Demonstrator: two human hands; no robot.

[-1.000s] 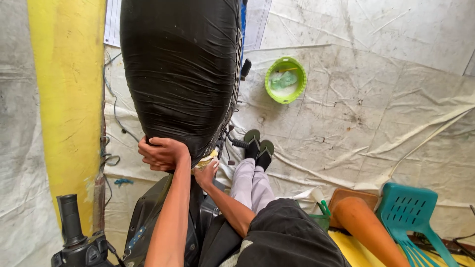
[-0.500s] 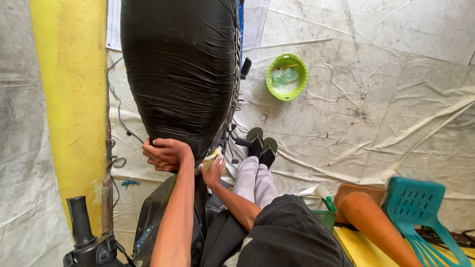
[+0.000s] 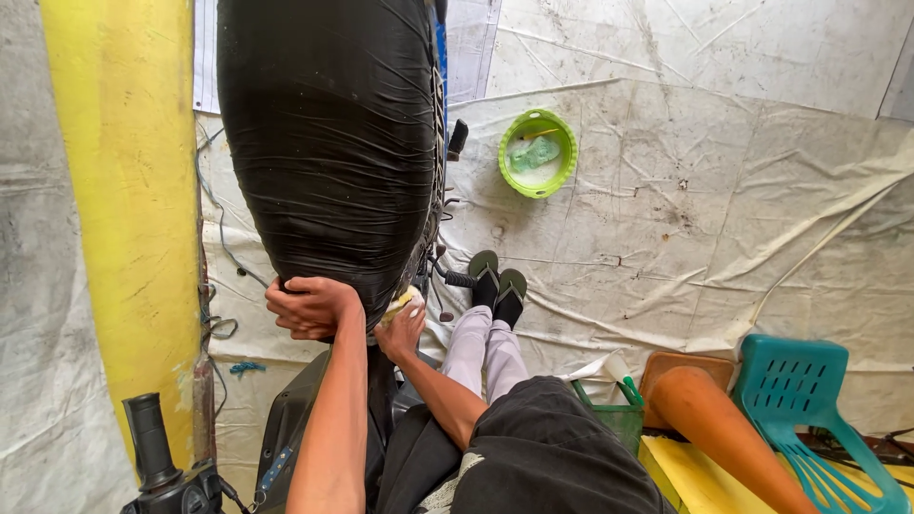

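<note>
Head view of a seated person. The left hand [image 3: 309, 306] is clenched on the lower edge of a black seat [image 3: 333, 143], which hangs upright at centre frame and fills the 12 o'clock region. The right hand [image 3: 400, 328], just beside it toward 3 o'clock, grips a yellow sponge [image 3: 400, 303] pressed to the seat's bottom. A yellow post [image 3: 129, 190] stands at 9 o'clock; a green bowl [image 3: 538, 152] lies at 1 o'clock on the tarp [image 3: 724, 190]. A teal chair [image 3: 809, 409] sits at 4 o'clock, a handlebar grip [image 3: 152, 443] at 7 o'clock.

The black wrapped seat [image 3: 333, 143] runs past the top edge.
</note>
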